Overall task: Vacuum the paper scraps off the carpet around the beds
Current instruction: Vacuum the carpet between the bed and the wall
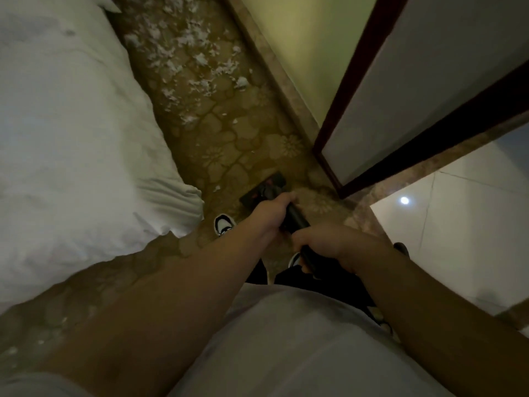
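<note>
- Two grips hold the vacuum wand. The left grip is curled round it low down, close to the floor. The right grip is curled round it higher up, nearer the body.
- The wand's long axis runs from the person's waist forward and down to the vacuum head. The head rests on the carpet just ahead of the left grip.
- Most paper scraps lie straight ahead of both grips, well beyond the head. They form a thick white scatter along the strip of carpet between the bed on the left and the wall on the right.
- One stray scrap lies just left of the head, near the bed's corner.
- Between the head and the main scatter the carpet looks nearly free of scraps.
- The coming move is probably a push forward along the wand's own line. The left grip, being nearer the scraps, would steer.
- The strip is narrow, so the head could snag the bed cover or knock the open door.
</note>
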Demonstrator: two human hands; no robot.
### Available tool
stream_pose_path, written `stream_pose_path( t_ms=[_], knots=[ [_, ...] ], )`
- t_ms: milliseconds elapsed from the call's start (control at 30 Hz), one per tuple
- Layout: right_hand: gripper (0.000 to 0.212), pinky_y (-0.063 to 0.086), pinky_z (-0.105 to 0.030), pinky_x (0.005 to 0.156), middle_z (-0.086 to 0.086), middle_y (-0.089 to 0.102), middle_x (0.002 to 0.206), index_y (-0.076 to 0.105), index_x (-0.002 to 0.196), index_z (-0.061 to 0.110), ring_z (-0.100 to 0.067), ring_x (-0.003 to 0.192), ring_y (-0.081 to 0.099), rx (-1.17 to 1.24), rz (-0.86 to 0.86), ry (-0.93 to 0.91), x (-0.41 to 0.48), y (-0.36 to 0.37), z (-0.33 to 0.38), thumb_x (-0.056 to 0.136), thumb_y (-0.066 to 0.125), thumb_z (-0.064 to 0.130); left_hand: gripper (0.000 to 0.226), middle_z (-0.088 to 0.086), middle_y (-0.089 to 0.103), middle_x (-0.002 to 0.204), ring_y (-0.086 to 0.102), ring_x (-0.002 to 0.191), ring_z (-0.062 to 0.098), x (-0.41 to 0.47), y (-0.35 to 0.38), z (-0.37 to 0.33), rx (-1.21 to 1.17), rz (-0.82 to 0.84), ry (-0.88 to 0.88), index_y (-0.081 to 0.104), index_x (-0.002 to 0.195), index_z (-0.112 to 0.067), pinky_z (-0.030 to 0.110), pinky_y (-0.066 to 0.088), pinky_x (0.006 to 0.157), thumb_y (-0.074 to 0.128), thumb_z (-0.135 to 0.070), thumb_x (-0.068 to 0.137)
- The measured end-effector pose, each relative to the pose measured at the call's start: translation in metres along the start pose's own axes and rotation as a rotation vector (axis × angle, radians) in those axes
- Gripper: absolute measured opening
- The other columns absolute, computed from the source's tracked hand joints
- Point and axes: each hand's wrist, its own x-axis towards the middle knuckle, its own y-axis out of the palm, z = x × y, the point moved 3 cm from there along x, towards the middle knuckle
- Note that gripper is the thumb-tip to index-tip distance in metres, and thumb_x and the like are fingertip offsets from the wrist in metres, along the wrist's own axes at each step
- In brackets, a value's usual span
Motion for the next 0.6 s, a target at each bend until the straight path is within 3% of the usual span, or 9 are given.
stream_pose_path(
  t_ms=[133,267,500,600],
  knots=[
    [0.014,0.050,-0.036,0.060,-0.015,0.063,0.074,0.066,0.087,0.004,-0.029,0.059,0.060,-0.074,0.059,-0.002,0.030,0.032,0.054,0.093,0.067,0.016,0.026,0.005,0.068,0.083,0.063,0.085,0.025,0.009,-0.057,-0.035,-0.086,-0.039,-0.009,0.065,0.107,-0.011,0.043,0.056,0.089,0.069,-0.034,0.095],
    [0.015,0.051,-0.031,0.054,-0.010,0.066,0.062,0.066,0.087,0.004,-0.024,0.052,0.063,-0.079,0.089,0.000,0.056,0.069,0.105,0.095,0.065,0.016,0.024,0.006,0.066,0.083,0.062,0.081,0.024,0.021,-0.112,-0.067,-0.169,-0.066,-0.017,0.065,0.107,-0.010,0.038,0.053,0.068,0.068,-0.031,0.096],
    [0.013,0.049,-0.024,0.046,-0.008,0.067,0.060,0.069,0.088,0.003,-0.019,0.047,0.063,-0.090,0.086,0.034,0.091,0.120,0.186,0.094,0.066,0.014,0.024,0.007,0.063,0.084,0.059,0.079,0.024,0.044,-0.195,-0.123,-0.195,-0.053,-0.041,0.060,0.098,-0.007,0.038,0.050,0.064,0.064,-0.031,0.099],
    [0.013,0.050,-0.024,0.047,-0.009,0.069,0.066,0.070,0.087,0.002,-0.021,0.052,0.065,-0.107,0.084,0.021,0.105,0.136,0.219,0.091,0.068,0.014,0.025,0.009,0.065,0.090,0.061,0.084,0.026,0.051,-0.224,-0.151,-0.220,-0.070,-0.017,0.059,0.107,-0.008,0.041,0.053,0.071,0.066,-0.030,0.097]
  ],
)
